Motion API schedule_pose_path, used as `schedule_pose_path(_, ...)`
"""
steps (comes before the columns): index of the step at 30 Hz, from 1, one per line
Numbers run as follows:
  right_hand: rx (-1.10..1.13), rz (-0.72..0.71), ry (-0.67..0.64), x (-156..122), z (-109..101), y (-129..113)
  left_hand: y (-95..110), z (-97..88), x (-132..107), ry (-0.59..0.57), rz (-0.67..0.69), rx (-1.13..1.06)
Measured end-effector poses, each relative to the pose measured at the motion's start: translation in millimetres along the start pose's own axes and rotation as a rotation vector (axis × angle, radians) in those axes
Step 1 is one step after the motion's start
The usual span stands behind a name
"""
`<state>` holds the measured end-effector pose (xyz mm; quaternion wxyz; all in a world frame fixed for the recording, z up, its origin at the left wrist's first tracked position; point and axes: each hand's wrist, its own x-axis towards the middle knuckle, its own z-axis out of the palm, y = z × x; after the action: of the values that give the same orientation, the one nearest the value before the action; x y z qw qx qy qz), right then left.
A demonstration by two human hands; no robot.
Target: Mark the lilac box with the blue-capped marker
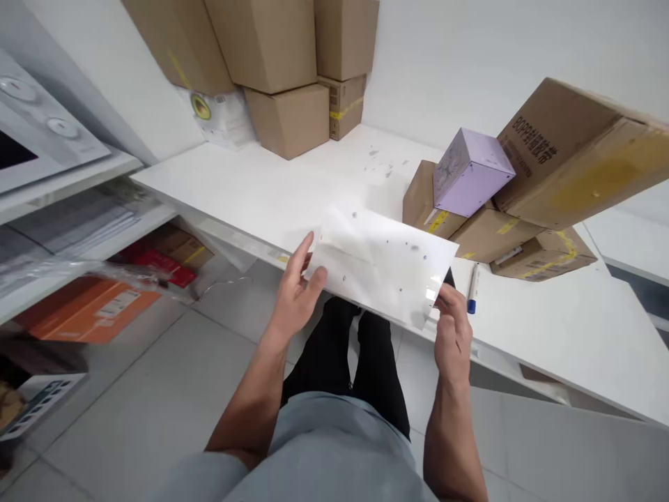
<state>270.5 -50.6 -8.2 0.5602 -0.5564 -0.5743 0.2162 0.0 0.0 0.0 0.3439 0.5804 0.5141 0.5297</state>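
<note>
A thin, glossy white sheet (384, 261) with several small dark spots is held tilted over the table's front edge. My left hand (295, 289) grips its left edge, the thumb near the top face and the other fingers partly hidden behind. At the right lower corner, my right hand (454, 328) pinches the sheet with fingers curled. A white marker pen with a blue cap (474, 288) lies on the table just beyond my right hand.
The white table (235, 185) carries stacked cardboard boxes (293, 118) at the back left. A lilac box (473, 174) and more cartons (575, 153) are piled at the right. Left, a shelf holds a microwave (42, 125); an orange box (88, 310) sits below.
</note>
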Motion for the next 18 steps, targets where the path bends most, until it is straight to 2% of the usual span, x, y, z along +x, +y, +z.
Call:
schedule_pose_path(3, 0.066, -0.067, -0.054, -1, 2, 1, 5, -1.6, 5, 0.044, 0.071, 0.047)
schedule_pose_path(9, -0.009, 0.036, -0.228, 0, 2, 24, -3, 9.3, 17, 0.096, 0.06, 0.125)
schedule_pose_path(13, -0.066, 0.091, -0.294, 16, 2, 40, -4, 10.7, 20, 0.071, 0.042, 0.064)
schedule_pose_path(16, -0.01, 0.099, -0.407, 31, 8, 46, -7, 10.4, 25, 0.04, 0.054, -0.01)
schedule_pose_path(18, -0.005, 0.076, -0.462, 33, 14, 47, -10, 8.9, 29, 0.059, 0.082, -0.01)
